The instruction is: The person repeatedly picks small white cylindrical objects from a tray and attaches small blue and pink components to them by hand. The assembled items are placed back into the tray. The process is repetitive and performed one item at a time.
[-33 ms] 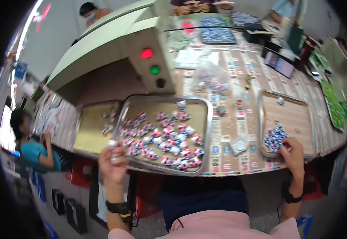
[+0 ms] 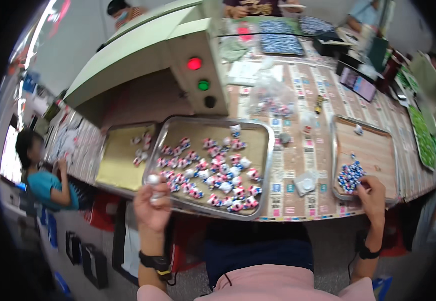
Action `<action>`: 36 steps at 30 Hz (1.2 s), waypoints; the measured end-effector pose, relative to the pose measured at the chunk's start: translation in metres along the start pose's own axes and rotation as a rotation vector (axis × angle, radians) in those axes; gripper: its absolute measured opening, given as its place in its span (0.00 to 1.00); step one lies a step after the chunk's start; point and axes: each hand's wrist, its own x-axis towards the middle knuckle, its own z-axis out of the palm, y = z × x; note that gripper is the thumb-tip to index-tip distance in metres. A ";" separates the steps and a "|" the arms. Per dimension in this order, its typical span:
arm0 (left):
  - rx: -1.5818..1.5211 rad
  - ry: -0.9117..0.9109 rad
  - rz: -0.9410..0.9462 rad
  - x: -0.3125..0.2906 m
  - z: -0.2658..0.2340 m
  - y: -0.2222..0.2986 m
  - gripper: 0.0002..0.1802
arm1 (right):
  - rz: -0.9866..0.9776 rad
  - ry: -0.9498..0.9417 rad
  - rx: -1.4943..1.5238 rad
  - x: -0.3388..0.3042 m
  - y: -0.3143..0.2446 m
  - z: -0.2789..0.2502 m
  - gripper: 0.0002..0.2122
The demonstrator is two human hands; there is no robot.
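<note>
My left hand (image 2: 151,210) is closed round a small white figure (image 2: 153,179), just off the near left corner of a large metal tray (image 2: 270,160). Many small pink, white and dark figures (image 2: 219,170) lie scattered in that tray. On the right, my right hand (image 2: 373,199) reaches over the near edge of a smaller tray (image 2: 334,145) lined with brown paper. Its thumb and fingers pinch together at the side of a heap of tiny blue-and-white pieces (image 2: 349,176); whatever they hold is too small to make out.
A pale green machine (image 2: 143,55) with red and green lights stands at the back left. Beside the large tray sits a yellow-lined tray (image 2: 119,155) with several figures. Between the trays lie a white square item (image 2: 305,183) and a plastic bag (image 2: 273,98). Other people work around the table.
The whole view has shifted slightly, so things appear a little further right. Both hands keep nearly the same place and grip.
</note>
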 end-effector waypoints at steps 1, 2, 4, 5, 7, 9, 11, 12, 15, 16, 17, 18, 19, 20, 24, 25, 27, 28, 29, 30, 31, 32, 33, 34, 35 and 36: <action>-0.006 -0.016 -0.036 -0.007 0.000 -0.015 0.18 | 0.028 0.000 0.035 -0.001 -0.002 -0.001 0.06; -0.030 -0.031 -0.084 -0.012 0.004 -0.031 0.19 | 0.066 0.006 0.060 -0.001 -0.004 -0.003 0.06; -0.092 0.005 -0.146 -0.017 0.012 -0.062 0.19 | 0.132 -0.021 0.365 -0.005 -0.002 -0.001 0.06; -0.080 0.013 -0.173 -0.022 0.013 -0.075 0.18 | 0.169 -0.036 0.521 -0.006 -0.003 0.000 0.07; 0.024 -0.020 -0.247 -0.019 0.019 -0.105 0.16 | 0.183 -0.045 0.630 -0.014 -0.027 0.003 0.08; 0.088 -0.016 -0.302 -0.016 0.019 -0.130 0.15 | 0.233 -0.118 0.699 -0.023 -0.035 0.005 0.10; 0.086 0.009 -0.381 -0.014 0.016 -0.149 0.16 | 0.249 -0.142 0.820 -0.035 -0.048 0.016 0.09; 0.081 0.017 -0.423 -0.013 0.013 -0.155 0.16 | 0.296 -0.188 0.873 -0.038 -0.057 0.021 0.08; 0.079 0.001 -0.542 -0.011 0.014 -0.174 0.17 | 0.346 -0.336 1.126 -0.048 -0.077 0.029 0.09; 0.119 0.011 -0.559 -0.011 0.015 -0.180 0.17 | 0.339 -0.388 1.190 -0.050 -0.077 0.033 0.09; 0.159 0.022 -0.574 -0.011 0.016 -0.183 0.17 | 0.361 -0.418 1.213 -0.051 -0.079 0.036 0.09; 0.198 0.033 -0.583 -0.012 0.017 -0.187 0.17 | 0.382 -0.455 1.237 -0.051 -0.082 0.037 0.09; 0.214 0.007 -0.580 -0.012 0.016 -0.190 0.16 | 0.397 -0.454 1.276 -0.052 -0.084 0.040 0.09; 0.227 0.013 -0.595 -0.012 0.017 -0.195 0.15 | 0.412 -0.455 1.316 -0.053 -0.085 0.042 0.10; 0.272 0.012 -0.644 -0.010 0.019 -0.205 0.14 | 0.443 -0.461 1.362 -0.055 -0.078 0.042 0.11; 0.257 -0.015 -0.661 -0.010 0.016 -0.207 0.14 | 0.444 -0.462 1.352 -0.056 -0.079 0.042 0.11; 0.218 -0.052 -0.690 -0.010 0.013 -0.207 0.16 | 0.446 -0.467 1.330 -0.056 -0.079 0.042 0.11; 0.239 -0.032 -0.681 -0.010 0.013 -0.207 0.16 | 0.434 -0.461 1.302 -0.056 -0.080 0.042 0.11; 0.260 -0.011 -0.671 -0.011 0.013 -0.208 0.17 | 0.422 -0.455 1.274 -0.055 -0.081 0.042 0.11; 0.280 0.010 -0.660 -0.012 0.013 -0.209 0.17 | 0.409 -0.450 1.246 -0.055 -0.081 0.043 0.11; 0.299 0.035 -0.661 -0.011 0.015 -0.208 0.17 | 0.394 -0.422 1.204 -0.054 -0.082 0.043 0.11; 0.318 0.061 -0.660 -0.011 0.019 -0.208 0.17 | 0.379 -0.395 1.163 -0.054 -0.084 0.043 0.10; 0.337 0.087 -0.660 -0.010 0.020 -0.207 0.17 | 0.363 -0.368 1.121 -0.053 -0.085 0.043 0.10; 0.322 0.080 -0.658 -0.010 0.020 -0.206 0.17 | 0.342 -0.363 1.083 -0.052 -0.085 0.043 0.10; 0.306 0.072 -0.656 -0.010 0.019 -0.205 0.16 | 0.320 -0.357 1.046 -0.050 -0.086 0.043 0.10; 0.291 0.065 -0.654 -0.010 0.017 -0.204 0.16 | 0.299 -0.351 1.008 -0.049 -0.087 0.043 0.10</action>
